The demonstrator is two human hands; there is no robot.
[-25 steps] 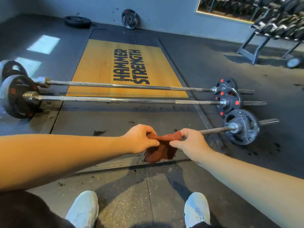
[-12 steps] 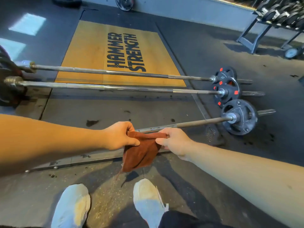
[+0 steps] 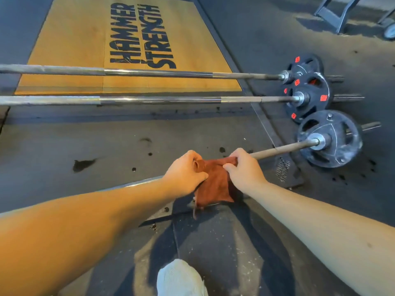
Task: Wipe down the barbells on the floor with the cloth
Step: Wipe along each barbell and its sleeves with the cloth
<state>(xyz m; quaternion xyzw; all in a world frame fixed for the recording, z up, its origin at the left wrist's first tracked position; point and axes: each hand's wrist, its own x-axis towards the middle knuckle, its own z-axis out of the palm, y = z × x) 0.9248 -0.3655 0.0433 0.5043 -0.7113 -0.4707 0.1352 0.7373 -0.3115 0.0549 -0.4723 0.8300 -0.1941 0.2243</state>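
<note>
Three barbells lay on the floor, roughly parallel, plates at R ends. Nearest barbell ran diag. from lower L up to its grey plate. The rust-red cloth was draped over its shaft approx. mid-frame, lower edge hanging loose w/ a frayed corner. L hand gripped the cloth's L edge, fingers curled round it. R hand pinched the R edge, thumb on the cloth, fingers curled over the bar. Hands sat near each other, cloth betw. them. Bare shaft showed from R hand to the plate collar, plus a short stretch beyond L forearm. Middle barbell & far barbell lay well apart from hands, the far one crossing the wooden platform. Open dark matting lay betw. nearest & middle bars. One white shoe was at bottom edge, rack foot at top R.
</note>
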